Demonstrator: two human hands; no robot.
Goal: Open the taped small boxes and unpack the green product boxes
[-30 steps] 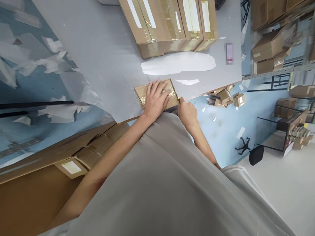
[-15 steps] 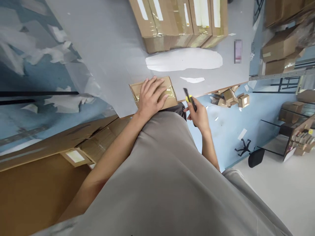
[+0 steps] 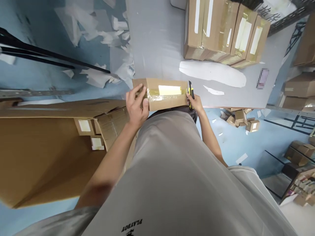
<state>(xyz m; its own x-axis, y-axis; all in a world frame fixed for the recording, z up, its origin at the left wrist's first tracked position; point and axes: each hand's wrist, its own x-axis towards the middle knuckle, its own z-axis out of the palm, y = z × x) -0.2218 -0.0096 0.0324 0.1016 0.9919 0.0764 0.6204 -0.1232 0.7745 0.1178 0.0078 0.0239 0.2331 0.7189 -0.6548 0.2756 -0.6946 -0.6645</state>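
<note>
A small cardboard box (image 3: 167,102) with a white label and shiny clear tape lies at the near edge of the grey table. My left hand (image 3: 136,106) grips its left end, with the fingers on the end flap and the thumb at the near corner. A black and yellow utility knife (image 3: 190,93) is in my right hand (image 3: 196,102), its dark tip pointing away from me. The fingers of that hand also touch the right end of the box. Whether the blade is out, I cannot make out.
Several taped cardboard boxes (image 3: 221,32) stand in a row at the back of the table (image 3: 155,42). White paper strips (image 3: 213,72) lie before them. To the left is a large open carton (image 3: 49,154) with small boxes inside. Scrap cartons (image 3: 240,117) litter the floor at right.
The box has been turned so its long labelled side faces up. My left hand went from lying flat on top to gripping the left end. My right hand brought the knife beside the right end.
</note>
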